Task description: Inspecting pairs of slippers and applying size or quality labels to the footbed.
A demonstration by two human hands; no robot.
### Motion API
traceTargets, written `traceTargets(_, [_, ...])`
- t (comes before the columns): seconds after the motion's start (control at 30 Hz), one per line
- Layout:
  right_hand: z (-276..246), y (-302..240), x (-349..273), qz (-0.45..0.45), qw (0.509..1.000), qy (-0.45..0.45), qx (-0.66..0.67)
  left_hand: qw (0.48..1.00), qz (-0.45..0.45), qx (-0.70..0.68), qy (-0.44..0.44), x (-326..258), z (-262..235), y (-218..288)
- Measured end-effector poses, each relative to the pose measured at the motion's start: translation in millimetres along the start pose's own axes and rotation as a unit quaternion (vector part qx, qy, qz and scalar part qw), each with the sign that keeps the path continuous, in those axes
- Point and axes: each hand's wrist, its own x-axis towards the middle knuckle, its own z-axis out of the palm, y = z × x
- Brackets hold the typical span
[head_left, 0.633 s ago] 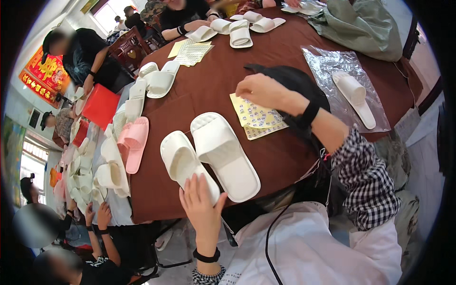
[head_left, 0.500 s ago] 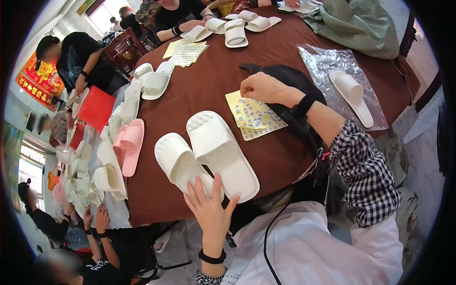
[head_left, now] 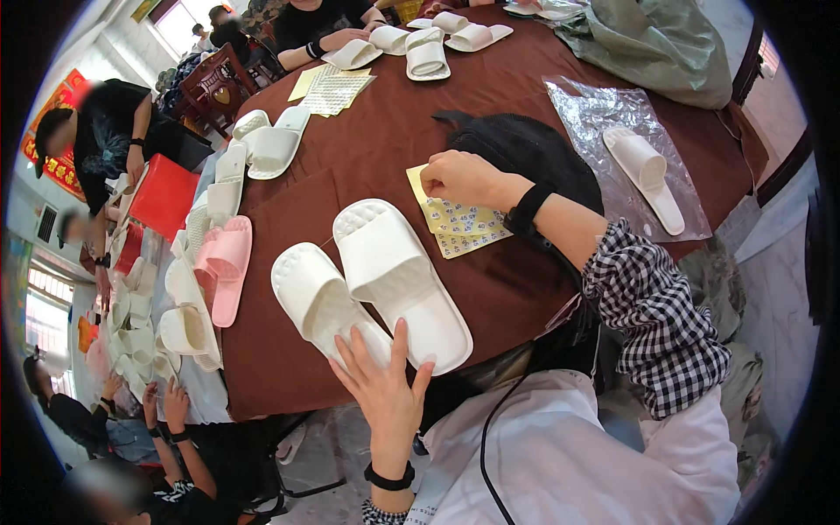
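Two white slippers lie side by side on the brown tablecloth (head_left: 385,149), a smaller-looking one (head_left: 317,300) on the left and a larger one (head_left: 398,278) on the right. My left hand (head_left: 382,378) rests with fingers spread on their heel ends at the table's near edge. My right hand (head_left: 461,178) pinches at a yellow sticker sheet (head_left: 457,224) lying just beyond the right slipper, fingertips on its top left corner. A black bag (head_left: 516,144) lies behind that hand.
A single white slipper (head_left: 646,175) rests on a clear plastic bag (head_left: 612,118) at the right. More white slippers (head_left: 429,52) and sticker sheets (head_left: 331,87) lie across the table. A pink slipper (head_left: 223,267) tops a pile at the left. Other people work at the left and far side.
My left hand has settled on the slippers' heels with fingers spread wider. My right hand has stayed at the sticker sheet.
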Motion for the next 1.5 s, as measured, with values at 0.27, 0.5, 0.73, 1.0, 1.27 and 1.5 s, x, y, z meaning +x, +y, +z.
traceTargets(0.27, [1, -14, -3, -0.001, 0.998, -0.031, -0.052, 1.000, -0.002, -0.011, 0.007, 0, -1, 0])
traceTargets(0.5, [1, -23, -12, -0.023, 0.996, -0.033, -0.079, 1.000, 0.003, -0.005, 0.013, 0, 3, -1])
traceTargets(0.73, [10, -19, -10, -0.057, 0.991, -0.022, -0.119, 1.000, -0.001, -0.003, 0.012, 0, 1, 1])
traceTargets(1.0, [-16, -43, -22, -0.024, 0.999, 0.015, 0.041, 1.000, -0.005, -0.009, 0.016, -2, 3, -3])
traceTargets(1.27, [5, -108, -59, -0.084, 0.971, -0.159, 0.159, 1.000, 0.020, 0.003, 0.011, 1, 3, -5])
traceTargets(1.5, [43, -136, -55, -0.102, 0.972, -0.135, 0.160, 0.987, 0.005, -0.122, 0.105, -9, 8, -3])
